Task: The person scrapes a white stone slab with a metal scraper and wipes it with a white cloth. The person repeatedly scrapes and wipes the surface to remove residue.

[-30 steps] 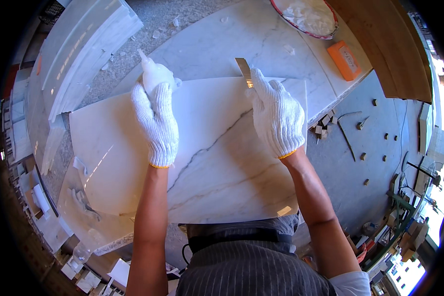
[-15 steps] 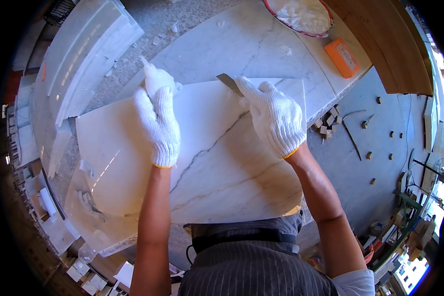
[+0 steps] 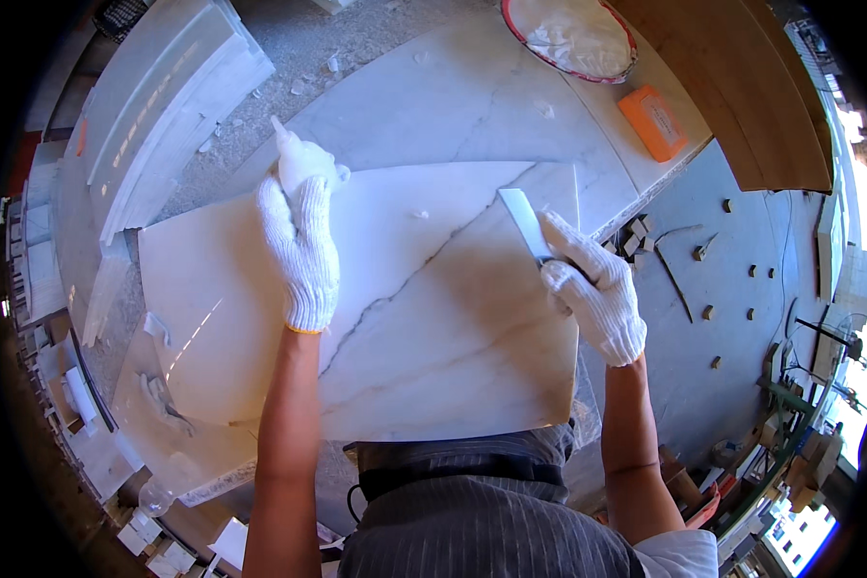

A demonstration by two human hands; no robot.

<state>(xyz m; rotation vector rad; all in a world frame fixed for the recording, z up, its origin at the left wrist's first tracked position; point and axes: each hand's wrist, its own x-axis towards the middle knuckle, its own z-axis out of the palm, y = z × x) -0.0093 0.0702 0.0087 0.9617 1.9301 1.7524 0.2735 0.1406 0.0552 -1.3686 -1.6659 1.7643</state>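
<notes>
A white-gloved left hand, my left hand (image 3: 302, 246), is closed round a white squeeze bottle (image 3: 303, 159) whose pointed nozzle tips up and away. My right hand (image 3: 595, 289), also in a white knit glove, grips a flat metal scraper blade (image 3: 522, 220) between thumb and fingers. The blade points away over the far right part of a white marble slab (image 3: 453, 337) with grey and tan veins. A small white lump (image 3: 420, 214) lies on that slab between my hands. The scraper's grip end is hidden in my glove.
Beneath lies a larger marble slab (image 3: 376, 106), bearing a red-rimmed bowl of white material (image 3: 588, 39) and an orange box (image 3: 652, 123). Stacked slabs (image 3: 164, 106) stand at far left. Small blocks (image 3: 636, 234) and sticks lie on the right-hand floor. A brown board (image 3: 742, 87) rises at far right.
My right hand has moved right and nearer, and the scraper has turned so its bright face shows. A white lump now shows on the slab. My left hand keeps hold of the bottle.
</notes>
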